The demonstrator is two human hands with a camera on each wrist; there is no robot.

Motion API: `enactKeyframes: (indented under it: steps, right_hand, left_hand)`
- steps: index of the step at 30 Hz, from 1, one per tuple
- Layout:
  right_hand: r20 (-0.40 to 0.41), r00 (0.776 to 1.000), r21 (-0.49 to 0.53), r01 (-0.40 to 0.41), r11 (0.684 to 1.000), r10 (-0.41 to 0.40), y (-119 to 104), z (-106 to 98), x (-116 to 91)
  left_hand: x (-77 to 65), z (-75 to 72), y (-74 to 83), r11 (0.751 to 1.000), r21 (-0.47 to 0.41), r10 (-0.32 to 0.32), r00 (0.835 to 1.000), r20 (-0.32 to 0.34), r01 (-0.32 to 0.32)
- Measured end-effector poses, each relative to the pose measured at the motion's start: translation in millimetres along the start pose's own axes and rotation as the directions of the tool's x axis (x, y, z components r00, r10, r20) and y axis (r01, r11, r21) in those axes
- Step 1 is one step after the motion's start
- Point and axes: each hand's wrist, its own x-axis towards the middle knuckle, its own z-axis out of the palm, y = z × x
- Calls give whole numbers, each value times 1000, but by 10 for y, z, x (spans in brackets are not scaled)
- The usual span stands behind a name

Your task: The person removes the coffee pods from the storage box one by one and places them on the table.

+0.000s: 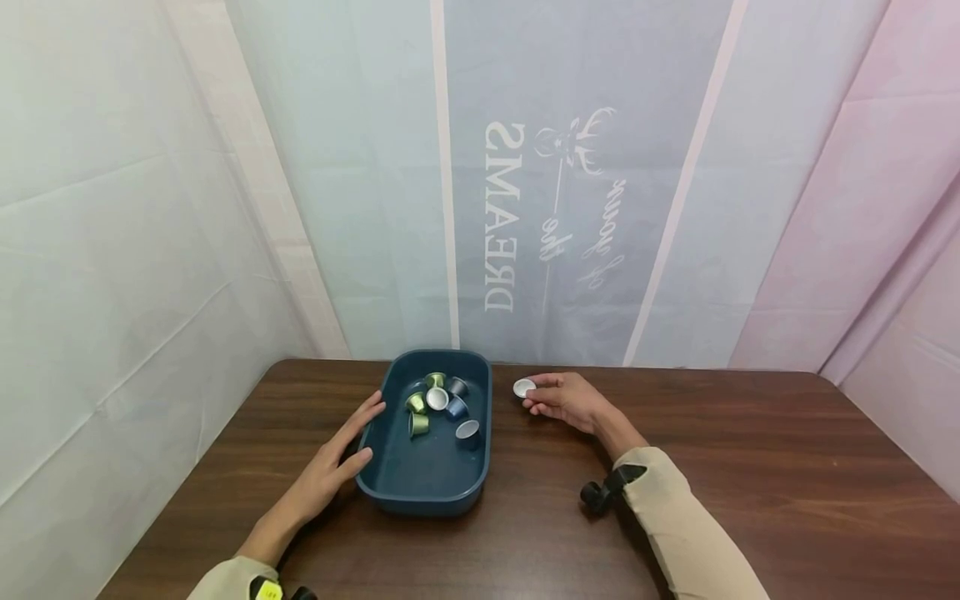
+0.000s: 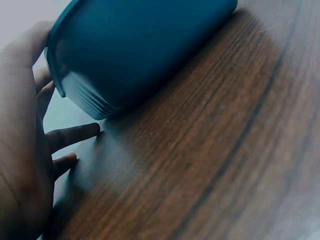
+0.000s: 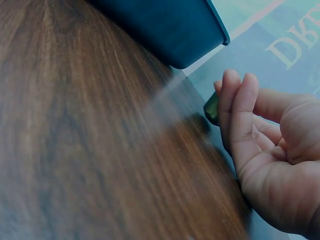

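A blue plastic bin (image 1: 420, 475) stands on the table with several coffee capsules inside, some green, some blue or dark. My left hand (image 1: 327, 475) rests its extended fingers and thumb against the bin's left rim. To the right of the bin, my right hand (image 1: 568, 403) pinches a coffee capsule (image 1: 523, 387) by its edge, above the table. The pale lid of this capsule shows in the head view, and its green body (image 3: 212, 109) appears past the fingers in the right wrist view. In the bin, a white-lidded capsule (image 1: 437, 398) lies among green ones (image 1: 418, 424).
The brown wooden table (image 1: 750, 467) extends to both sides of the bin. Fabric backdrop walls (image 1: 375, 167) with printed lettering rise behind the table's far edge. Each wrist wears a strap with a small black camera (image 1: 596, 497).
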Motion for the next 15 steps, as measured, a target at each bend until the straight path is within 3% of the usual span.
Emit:
enactKeyframes:
  steps: [15]
  right_hand:
    - [21, 999, 21, -36, 999, 36, -22, -4, -32]
  left_hand:
    - [-3, -6, -11, 1000, 8, -8, 1000, -2, 8]
